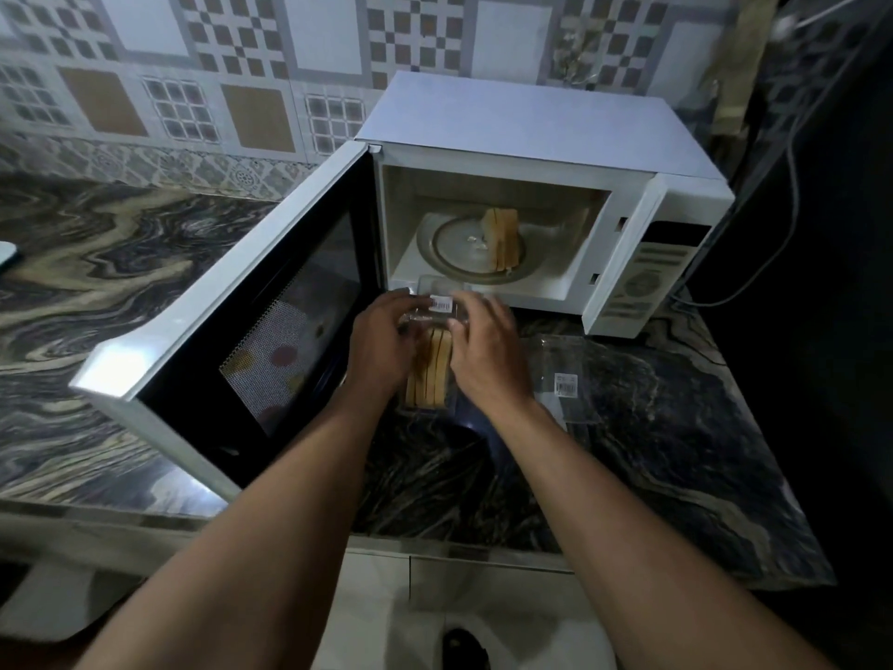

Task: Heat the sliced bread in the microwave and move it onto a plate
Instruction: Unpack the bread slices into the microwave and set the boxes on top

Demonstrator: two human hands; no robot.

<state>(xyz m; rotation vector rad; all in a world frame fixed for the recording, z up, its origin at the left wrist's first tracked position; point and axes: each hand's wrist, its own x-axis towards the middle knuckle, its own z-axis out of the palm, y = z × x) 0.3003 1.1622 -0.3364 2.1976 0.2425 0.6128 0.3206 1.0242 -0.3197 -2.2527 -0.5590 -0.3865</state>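
Sliced bread point(502, 244) stands on edge as a small stack on the right part of the glass turntable point(449, 246) inside the white microwave point(531, 123), whose door point(232, 321) hangs wide open to the left. More bread slices point(430, 374) stand in a clear plastic box point(452, 403) on the dark marbled tabletop point(652, 452) just in front of the oven opening. The left hand point(381, 340) and right hand point(488, 345) each curl their fingers round a side of the box's raised clear top, which carries a white barcode sticker point(440, 304); its print is too small to read. A second clear plastic piece point(565, 379) lies flat just right of the right wrist, with its own barcode sticker point(565, 383), also illegible. The control panel point(647, 278) shows no readable writing. A cable point(754, 263) hangs beside the microwave's right side.
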